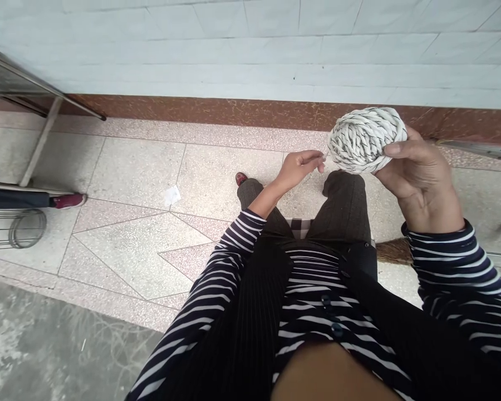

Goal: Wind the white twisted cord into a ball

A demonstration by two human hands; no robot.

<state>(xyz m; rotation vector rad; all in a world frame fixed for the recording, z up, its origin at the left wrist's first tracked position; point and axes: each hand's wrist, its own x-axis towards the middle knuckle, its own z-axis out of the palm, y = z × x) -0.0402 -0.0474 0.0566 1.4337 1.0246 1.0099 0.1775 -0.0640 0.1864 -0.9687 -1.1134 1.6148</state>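
Above my right knee is an oval piece of thick white braided cord (361, 140), flecked with dark strands. My right hand (428, 181) grips its right end, the thumb lying on the near face and the fingers behind. At its left end, my left hand (298, 170) has thumb and fingertips pinched together. Something small and thin shows at those fingertips, close to the cord piece, but I cannot make out what it is.
A metal-framed stool or table (42, 139) stands at the left. Near it are another person's foot in a red shoe (69, 200) and a wire rack (27, 228). A white scrap (172, 195) lies on the floor. Broom bristles (394, 252) show at my right. Ahead is a tiled wall (217, 50).
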